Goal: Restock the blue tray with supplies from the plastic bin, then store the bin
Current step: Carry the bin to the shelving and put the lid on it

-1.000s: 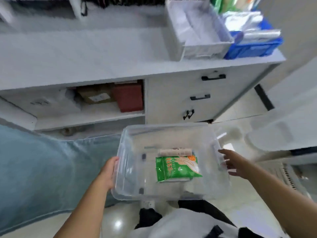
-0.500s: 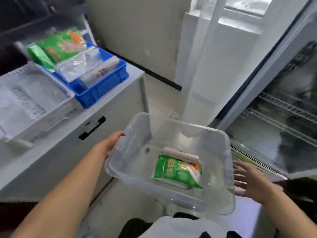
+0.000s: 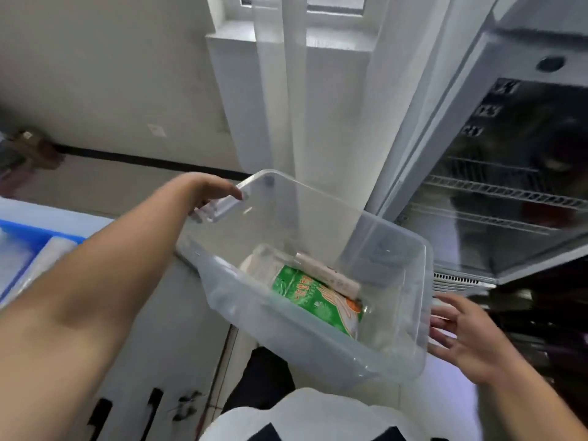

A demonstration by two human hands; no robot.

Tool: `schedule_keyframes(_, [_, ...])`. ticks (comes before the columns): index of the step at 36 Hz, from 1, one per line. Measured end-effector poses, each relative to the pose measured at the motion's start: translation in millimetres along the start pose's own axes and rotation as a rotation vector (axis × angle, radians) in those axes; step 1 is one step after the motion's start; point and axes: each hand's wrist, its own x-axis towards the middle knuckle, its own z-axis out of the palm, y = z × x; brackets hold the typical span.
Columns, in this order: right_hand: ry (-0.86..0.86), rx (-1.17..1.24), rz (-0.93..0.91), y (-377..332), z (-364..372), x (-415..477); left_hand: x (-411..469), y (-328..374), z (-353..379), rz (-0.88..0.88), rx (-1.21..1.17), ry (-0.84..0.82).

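I hold a clear plastic bin (image 3: 286,332) in the air in front of me. My left hand (image 3: 211,194) grips its far-left rim handle. My right hand (image 3: 461,335) presses flat against the bin's right wall, fingers spread. Inside the bin lie a green packet (image 3: 313,297), a white roll (image 3: 327,275) and a pale packet (image 3: 257,265). The blue tray (image 3: 19,240) shows only as a corner at the left edge, with clear-wrapped supplies in it.
A glass-door fridge (image 3: 496,192) with wire shelves stands open at the right. A white curtain (image 3: 305,100) hangs ahead under a window. The white cabinet with black drawer handles (image 3: 101,412) is below left.
My view has swung right, away from the cabinet toward the fridge. The bin has turned with me, and the blue tray has slid to the left edge.
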Motion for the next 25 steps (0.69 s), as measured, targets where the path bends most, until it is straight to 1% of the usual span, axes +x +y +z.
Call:
schedule_keyframes(3, [0.032, 0.061, -0.02, -20.6, 37.2, -8.6, 25.1, 32.8, -42.1, 0.062, 0.071, -0.025])
schedule_keyframes(6, [0.065, 0.116, -0.07, -43.2, 78.8, -16.9, 44.9, 56.3, -87.6, 0.092, 0.079, -0.019])
schedule_keyframes(11, [0.051, 0.154, -0.108, -82.2, 142.9, -19.4, 86.9, 71.6, -143.8, 0.059, 0.065, -0.03])
schedule_keyframes(15, [0.064, 0.154, -0.124, -114.3, 182.8, -2.4, 126.1, 82.2, -176.2, 0.081, 0.007, -0.002])
schedule_keyframes(20, [0.073, 0.076, -0.112, -152.7, 240.6, 34.5, 179.7, 75.9, -212.3, -0.002, 0.016, -0.024])
schedule_keyframes(25, [0.031, -0.023, -0.082, -202.8, 314.9, 89.3, 238.5, 41.1, -265.5, -0.12, -0.079, 0.013])
